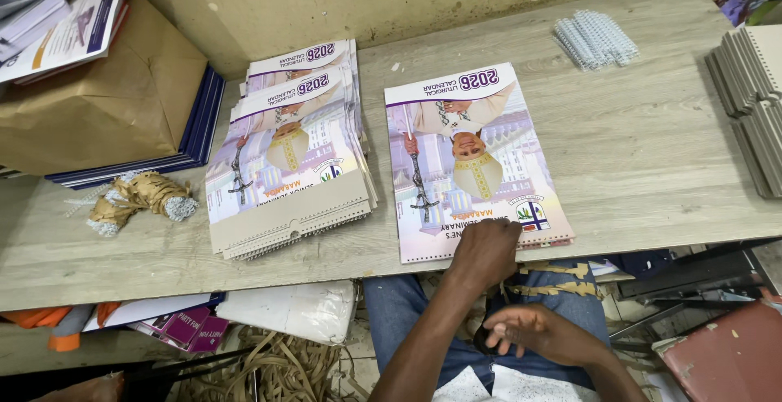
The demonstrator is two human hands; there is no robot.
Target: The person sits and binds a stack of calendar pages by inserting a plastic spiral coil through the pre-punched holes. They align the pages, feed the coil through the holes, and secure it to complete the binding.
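Bare forearms, blue jeans (399, 304), white shirt (489, 386)
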